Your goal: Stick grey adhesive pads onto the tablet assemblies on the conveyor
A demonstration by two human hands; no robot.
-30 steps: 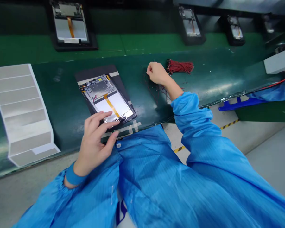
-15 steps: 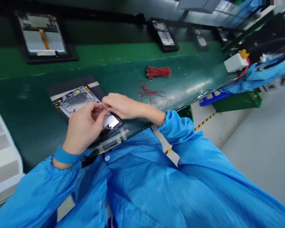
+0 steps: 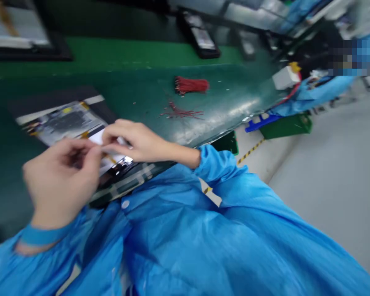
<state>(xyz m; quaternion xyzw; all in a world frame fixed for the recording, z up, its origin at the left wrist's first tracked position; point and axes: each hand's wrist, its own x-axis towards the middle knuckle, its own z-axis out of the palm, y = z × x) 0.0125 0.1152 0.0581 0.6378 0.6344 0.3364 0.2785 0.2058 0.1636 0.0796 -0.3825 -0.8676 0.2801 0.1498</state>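
Observation:
An opened tablet (image 3: 66, 119), its circuit board and pale inner panel exposed, lies on a dark pad (image 3: 61, 98) near the bench edge. Over its near part my left hand (image 3: 66, 176), with a blue wrist band, is closed in a thumb-and-finger pinch. Fingertips of my right hand (image 3: 138, 142) meet those of the left, also pinched. Whatever lies between them is too small and blurred to name. The hands hide part of the tablet's lower half.
A bundle of red wires (image 3: 191, 85) and a few loose red wires (image 3: 181, 112) lie right of the tablet. More opened devices, including one tablet (image 3: 200, 35), stand along the green strip behind. A white box (image 3: 285, 78) sits far right, near a person's blue sleeve (image 3: 320, 92).
The view has swung, shifting the bench leftward in the picture. My left hand appears larger and closer, and both hands seem raised a little off the tablet, fingertips still together.

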